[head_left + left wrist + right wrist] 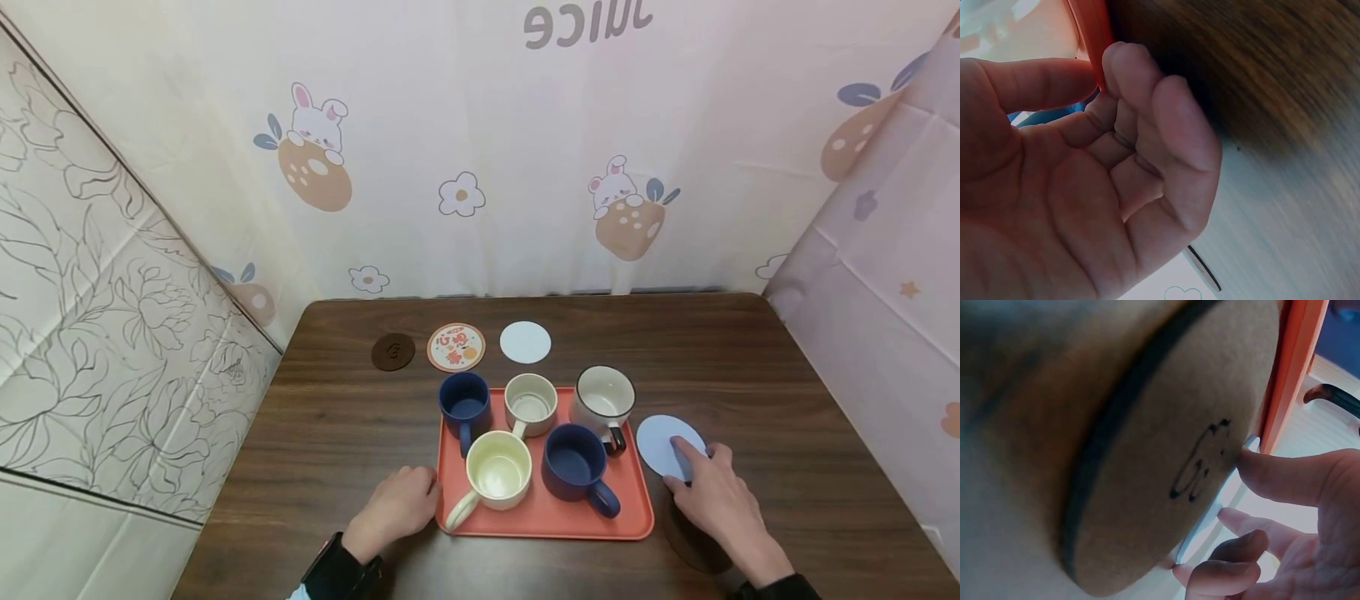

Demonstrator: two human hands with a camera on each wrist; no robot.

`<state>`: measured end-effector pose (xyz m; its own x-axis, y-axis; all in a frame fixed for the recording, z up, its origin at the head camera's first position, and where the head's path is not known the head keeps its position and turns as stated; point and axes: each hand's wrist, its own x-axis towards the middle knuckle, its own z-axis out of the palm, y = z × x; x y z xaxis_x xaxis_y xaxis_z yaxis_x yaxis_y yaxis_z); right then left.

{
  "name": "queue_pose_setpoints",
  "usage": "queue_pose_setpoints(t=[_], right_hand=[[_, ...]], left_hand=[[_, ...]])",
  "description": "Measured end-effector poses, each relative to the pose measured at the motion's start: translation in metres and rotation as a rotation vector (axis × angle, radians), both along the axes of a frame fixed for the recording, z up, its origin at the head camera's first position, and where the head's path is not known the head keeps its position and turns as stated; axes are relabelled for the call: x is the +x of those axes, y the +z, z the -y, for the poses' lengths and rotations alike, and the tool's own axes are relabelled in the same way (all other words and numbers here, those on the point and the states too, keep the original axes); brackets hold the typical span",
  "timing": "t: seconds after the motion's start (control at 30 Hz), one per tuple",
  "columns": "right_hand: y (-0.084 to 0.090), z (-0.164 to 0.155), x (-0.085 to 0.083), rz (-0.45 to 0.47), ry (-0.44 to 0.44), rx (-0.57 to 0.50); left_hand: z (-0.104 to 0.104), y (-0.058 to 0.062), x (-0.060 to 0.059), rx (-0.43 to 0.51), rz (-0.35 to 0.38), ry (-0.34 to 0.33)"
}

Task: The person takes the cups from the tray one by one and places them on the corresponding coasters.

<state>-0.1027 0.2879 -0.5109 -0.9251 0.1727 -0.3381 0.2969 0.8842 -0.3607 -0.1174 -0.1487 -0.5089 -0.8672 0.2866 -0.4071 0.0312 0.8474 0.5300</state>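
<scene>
My left hand (401,504) is at the left edge of a coral-red tray (555,523), thumb and fingertips pinching its rim (1094,44). Five-sided clutter fills the tray: two navy mugs (573,462), a pale yellow mug (498,471), a cream cup (531,400) and a white mug (603,396) with a black handle. Right of it lies a light blue round coaster (660,442). My right hand (716,500) holds this coaster, thumb and fingers at its edge and the index finger over its top. A brown round coaster (1179,444) lies near the right wrist, partly hidden in the head view.
Behind the tray sit a dark brown coaster (393,352), a patterned orange-rimmed coaster (456,347) and a white coaster (525,342) in a row. The wooden table (337,417) meets printed curtains (465,242) at its back and sides.
</scene>
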Motion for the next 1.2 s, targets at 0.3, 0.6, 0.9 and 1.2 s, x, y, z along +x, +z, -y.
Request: queue_pose_setpoints(t=[0.3,0.6,0.9,1.2], right_hand=[[0.004,0.000,0.000,0.021,0.004,-0.013],[0.002,-0.004,-0.006,0.005,0.013,-0.026],[0.006,-0.005,-0.011,-0.001,0.016,-0.034],[0.006,-0.003,-0.013,-0.017,0.016,-0.034]], left_hand=[[-0.001,-0.001,0.001,0.002,-0.027,-0.009],[-0.003,0.001,0.001,-0.022,0.000,-0.002],[-0.003,-0.001,0.000,-0.013,-0.006,-0.008],[-0.004,0.000,0.001,-0.013,0.014,0.000]])
